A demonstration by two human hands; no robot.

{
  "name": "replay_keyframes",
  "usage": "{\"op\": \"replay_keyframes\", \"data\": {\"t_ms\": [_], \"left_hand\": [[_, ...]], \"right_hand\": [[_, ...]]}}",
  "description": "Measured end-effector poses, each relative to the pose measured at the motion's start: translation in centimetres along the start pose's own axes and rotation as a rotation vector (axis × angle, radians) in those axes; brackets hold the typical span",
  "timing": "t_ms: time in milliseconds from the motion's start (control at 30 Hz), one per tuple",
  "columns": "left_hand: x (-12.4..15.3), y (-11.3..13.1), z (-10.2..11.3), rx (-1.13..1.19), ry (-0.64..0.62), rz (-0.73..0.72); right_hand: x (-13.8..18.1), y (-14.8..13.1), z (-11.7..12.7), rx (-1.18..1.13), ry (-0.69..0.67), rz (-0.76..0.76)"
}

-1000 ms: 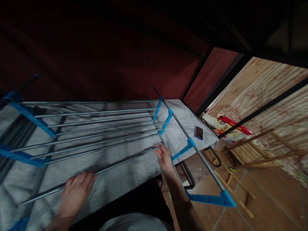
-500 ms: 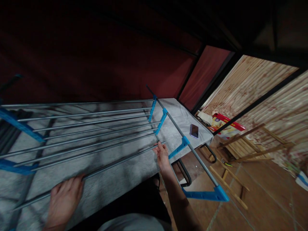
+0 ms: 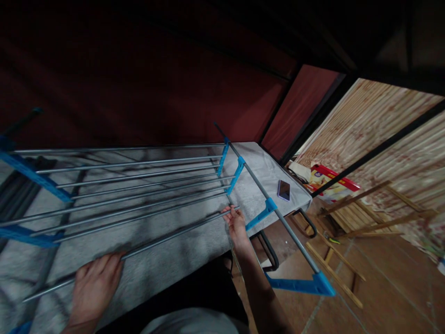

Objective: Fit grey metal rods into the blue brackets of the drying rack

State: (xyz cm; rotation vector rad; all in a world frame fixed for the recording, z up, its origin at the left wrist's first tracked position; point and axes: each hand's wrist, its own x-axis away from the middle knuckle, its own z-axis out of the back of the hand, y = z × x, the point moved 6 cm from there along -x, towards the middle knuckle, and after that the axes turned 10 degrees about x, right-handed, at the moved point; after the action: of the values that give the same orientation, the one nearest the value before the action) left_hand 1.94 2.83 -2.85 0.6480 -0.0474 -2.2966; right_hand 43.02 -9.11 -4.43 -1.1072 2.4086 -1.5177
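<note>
A loose grey metal tube [image 3: 167, 238] slants over the cloth in front of me, its left end lower in view than its right. My left hand [image 3: 98, 283] is wrapped around it toward the left, knuckles up. Near its right end, my right hand [image 3: 233, 221] pinches the tube between thumb and fingers. Behind it stands a partly built rack of metal tubes [image 3: 146, 175] joined by blue plastic brackets [image 3: 236, 175]. A further blue bracket [image 3: 261, 214] sits on the right upright pole [image 3: 255, 178], just beyond my right hand.
Grey cloth [image 3: 205, 246] covers the table. A phone [image 3: 284, 190] lies at its right end. Several dark tubes [image 3: 21, 195] rest at the left. Past the table are a red and yellow box [image 3: 330, 183], a folded wooden chair [image 3: 375, 213] and black metal chair parts [image 3: 266, 250].
The view has shifted slightly, so the rack and table sit a little further right. Both hands keep their hold on the loose tube, which has barely moved.
</note>
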Motion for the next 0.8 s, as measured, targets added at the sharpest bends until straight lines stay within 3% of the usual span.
{"op": "replay_keyframes", "data": {"t_ms": [300, 667, 800], "left_hand": [[0.4, -0.7, 0.3, 0.145, 0.026, 0.045], [-0.1, 0.0, 1.8, 0.058, 0.099, 0.116], [-0.3, -0.4, 1.4, 0.087, 0.064, 0.117]], "right_hand": [[0.1, -0.1, 0.0, -0.001, -0.068, -0.025], [0.6, -0.1, -0.7, -0.015, -0.084, -0.057], [0.5, -0.2, -0.7, 0.008, -0.068, -0.044]]}}
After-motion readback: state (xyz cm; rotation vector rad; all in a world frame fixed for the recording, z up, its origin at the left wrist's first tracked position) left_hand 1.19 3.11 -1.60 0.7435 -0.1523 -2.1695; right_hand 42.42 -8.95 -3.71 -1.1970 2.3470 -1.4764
